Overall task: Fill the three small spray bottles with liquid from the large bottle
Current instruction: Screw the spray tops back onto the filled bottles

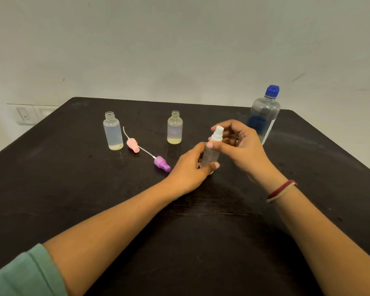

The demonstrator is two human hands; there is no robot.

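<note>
Head view, down on a matte black table (pixel 73 199). Near its middle, upright: held spray bottle (pixel 208 157), clear cylindrical plastic, wrapped by the curled fingers and thumb of the left hand (pixel 188 167); white sprayer top (pixel 217 133) pinched in the fingertips of the right hand (pixel 241 146). Behind, open-necked and round-shouldered: far-left bottle (pixel 113 131) and middle bottle (pixel 175 128), well apart. Between them, lying flat with thin dip tubes: pink sprayer (pixel 132 145), purple sprayer (pixel 161 164). Far right, standing: large bottle (pixel 265 116), clear, blue cap (pixel 272 90) on.

2 small uncapped clear plastic spray bottles (pixel 113 131) look glossy; the large blue-capped clear plastic bottle (pixel 265 116) likewise; the dark wooden table (pixel 73 189) has a faint sheen.
</note>
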